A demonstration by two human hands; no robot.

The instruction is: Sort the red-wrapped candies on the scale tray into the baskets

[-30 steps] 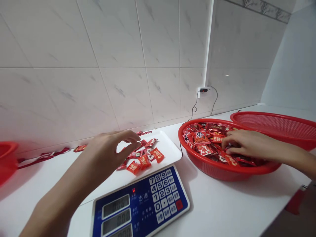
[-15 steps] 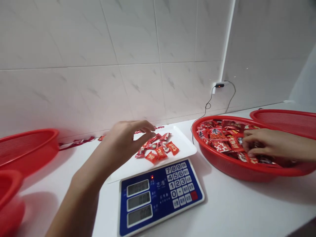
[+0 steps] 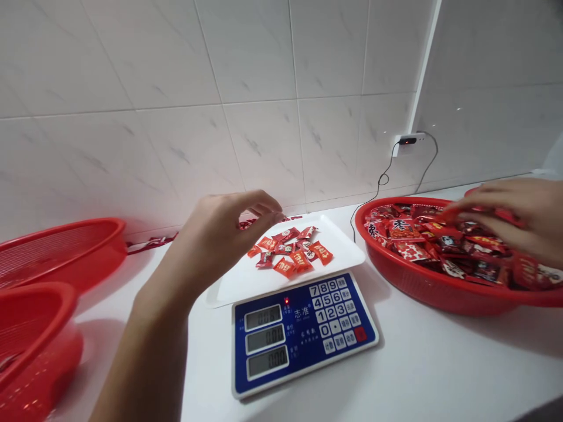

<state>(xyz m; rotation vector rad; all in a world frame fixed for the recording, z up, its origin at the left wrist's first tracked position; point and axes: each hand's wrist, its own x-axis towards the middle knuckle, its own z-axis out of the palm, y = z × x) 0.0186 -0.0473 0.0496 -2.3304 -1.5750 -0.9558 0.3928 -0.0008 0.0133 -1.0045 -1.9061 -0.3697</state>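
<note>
My left hand (image 3: 237, 234) hovers over the left part of the white scale tray (image 3: 341, 243), fingers curled, thumb tip close to the fingertips. Nothing shows in its grasp, and red wrappers are visible through the gap. Several red wrapped candies (image 3: 301, 261) lie spread on the tray. My right hand (image 3: 516, 220), somewhat blurred, is raised over a red plastic basket (image 3: 422, 299) heaped with wrapped candies (image 3: 453, 241). A red wrapped candy (image 3: 449, 214) appears pinched at its fingertips. The blue scale panel (image 3: 305, 334) faces me with its displays lit.
Two red baskets (image 3: 103, 252) (image 3: 57, 328) stand at the left. Another red basket's rim shows behind my right hand. Red wrappers (image 3: 152, 242) lie along the tiled wall. A cable (image 3: 382, 181) runs down from a wall socket (image 3: 407, 143) behind the right basket.
My right hand has risen out of the candies in the basket, now with a red candy at its fingertips. My left hand remains over the tray, thumb and fingertips closer together. The camera view has shifted slightly.
</note>
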